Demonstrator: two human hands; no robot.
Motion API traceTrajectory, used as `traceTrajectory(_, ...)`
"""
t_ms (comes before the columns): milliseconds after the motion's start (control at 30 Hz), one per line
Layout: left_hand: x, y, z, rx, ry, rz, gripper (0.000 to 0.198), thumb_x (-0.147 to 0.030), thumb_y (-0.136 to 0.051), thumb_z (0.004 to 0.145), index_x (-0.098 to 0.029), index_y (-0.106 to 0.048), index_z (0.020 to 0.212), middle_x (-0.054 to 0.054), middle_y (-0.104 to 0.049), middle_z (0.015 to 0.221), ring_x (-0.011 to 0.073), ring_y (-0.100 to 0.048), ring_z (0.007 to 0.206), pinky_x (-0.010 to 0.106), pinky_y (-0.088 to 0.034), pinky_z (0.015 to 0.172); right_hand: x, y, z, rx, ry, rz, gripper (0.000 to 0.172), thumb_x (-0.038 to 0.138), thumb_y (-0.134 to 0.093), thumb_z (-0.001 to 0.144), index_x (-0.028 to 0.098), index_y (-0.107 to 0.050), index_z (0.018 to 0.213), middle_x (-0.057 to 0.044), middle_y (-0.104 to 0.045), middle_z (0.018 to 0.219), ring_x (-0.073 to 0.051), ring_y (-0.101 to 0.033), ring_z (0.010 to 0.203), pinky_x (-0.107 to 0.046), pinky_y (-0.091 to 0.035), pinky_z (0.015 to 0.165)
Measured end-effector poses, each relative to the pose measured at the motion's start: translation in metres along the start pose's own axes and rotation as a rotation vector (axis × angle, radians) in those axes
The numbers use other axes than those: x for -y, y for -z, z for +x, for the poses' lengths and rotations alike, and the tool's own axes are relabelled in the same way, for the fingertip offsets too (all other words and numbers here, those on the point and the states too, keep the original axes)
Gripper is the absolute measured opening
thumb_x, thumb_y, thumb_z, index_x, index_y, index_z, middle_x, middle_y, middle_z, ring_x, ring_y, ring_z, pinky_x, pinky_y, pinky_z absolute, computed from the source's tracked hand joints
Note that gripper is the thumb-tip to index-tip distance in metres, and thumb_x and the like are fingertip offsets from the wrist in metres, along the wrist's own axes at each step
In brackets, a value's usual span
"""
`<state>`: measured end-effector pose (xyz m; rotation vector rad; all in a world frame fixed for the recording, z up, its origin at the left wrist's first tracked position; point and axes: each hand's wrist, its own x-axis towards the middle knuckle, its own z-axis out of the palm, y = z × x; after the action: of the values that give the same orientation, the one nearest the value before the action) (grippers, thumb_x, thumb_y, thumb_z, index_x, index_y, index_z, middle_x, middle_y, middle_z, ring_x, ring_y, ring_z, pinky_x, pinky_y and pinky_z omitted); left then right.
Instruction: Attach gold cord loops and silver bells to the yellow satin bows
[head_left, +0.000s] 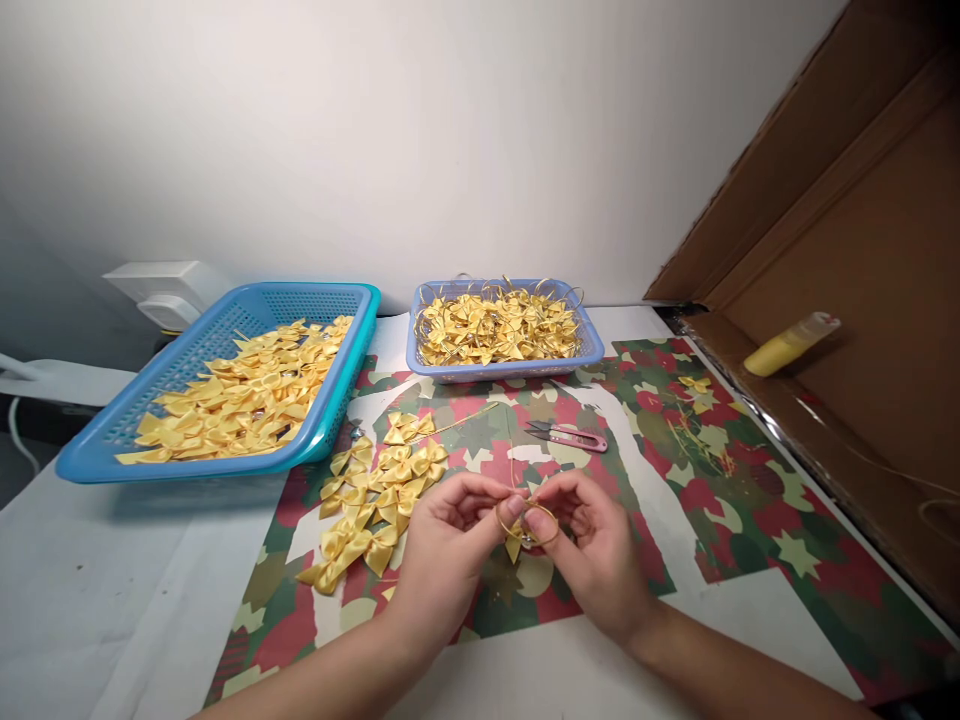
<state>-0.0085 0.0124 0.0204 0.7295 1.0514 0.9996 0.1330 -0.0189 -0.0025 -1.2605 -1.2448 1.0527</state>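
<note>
My left hand (454, 555) and my right hand (600, 560) meet over the patterned sheet, thumbs and fingertips pinched together. Between them they grip a loop of thin gold cord (556, 528). A yellow ribbon bow (513, 549) shows below the thumbs, mostly hidden by the fingers; how it joins the cord I cannot tell. From the fingertips a thin strand runs up the sheet. Loose yellow bows (397, 470) lie in a cluster beside my left hand. Pink-handled thread snips (570, 437) rest beyond my right hand.
A blue basket (82, 455) of yellow bows stands at left. Another basket (502, 373) at the back holds bows with gold loops. Thread scraps (697, 440) lie to the right. A bottle of yellow contents (787, 345) is by the cardboard wall (840, 220).
</note>
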Motion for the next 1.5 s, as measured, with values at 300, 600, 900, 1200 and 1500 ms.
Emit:
traceTrajectory(300,0.006,0.001,-0.003,0.032,-0.061,0.143,0.020,-0.031,-0.082,0.066,-0.017,-0.068,0.068,0.002,-0.072,0.068,0.0119,-0.063,0.060,0.018,-0.050,0.055,0.000,0.006,0.000,0.099,0.179,-0.202,0.026,0.026,-0.047,0.092,0.019,-0.055,0.069,0.002,-0.052,0.059,-0.012,-0.046,0.053,-0.025,-0.037,0.052)
traceTrajectory(600,0.001,0.008,-0.002,0.138,-0.417,0.588,0.010,-0.024,-0.074,0.075,-0.024,-0.078,0.084,0.006,-0.074,0.089,0.0208,-0.066,0.084,0.029,-0.052,0.072,0.005,0.008,0.003,0.087,0.145,-0.135,0.028,0.027,-0.048,0.089,0.020,-0.053,0.063,0.003,-0.050,0.055,-0.011,-0.044,0.051,-0.024,-0.035,0.050)
traceTrajectory(900,0.006,0.013,0.000,0.165,-0.613,0.679,0.005,-0.021,-0.072,0.079,-0.025,-0.076,0.079,0.003,-0.073,0.078,0.0182,-0.065,0.077,0.029,-0.050,0.070,0.003,0.008,0.002,0.125,0.085,-0.088,0.029,0.030,-0.048,0.090,0.019,-0.053,0.063,0.003,-0.047,0.054,-0.012,-0.044,0.050,-0.025,-0.035,0.050)
traceTrajectory(1200,-0.014,0.018,0.010,0.254,-0.673,1.402,0.016,-0.035,-0.064,0.080,-0.020,-0.067,0.086,0.007,-0.066,0.089,0.0255,-0.056,0.085,0.040,-0.046,0.076,0.006,0.016,0.020,0.108,-0.117,-0.115,0.023,0.024,-0.051,0.083,0.019,-0.050,0.060,0.004,-0.048,0.053,-0.011,-0.044,0.049,-0.023,-0.036,0.047)
traceTrajectory(1500,0.002,0.017,0.012,0.359,-0.484,1.575,0.017,-0.034,-0.065,0.081,-0.019,-0.063,0.087,0.006,-0.062,0.093,0.0269,-0.054,0.091,0.039,-0.044,0.075,0.008,0.025,0.025,0.257,-0.153,-0.404,0.023,0.009,-0.052,0.072,0.020,-0.057,0.052,-0.001,-0.058,0.073,-0.013,-0.052,0.061,-0.024,-0.038,0.049)
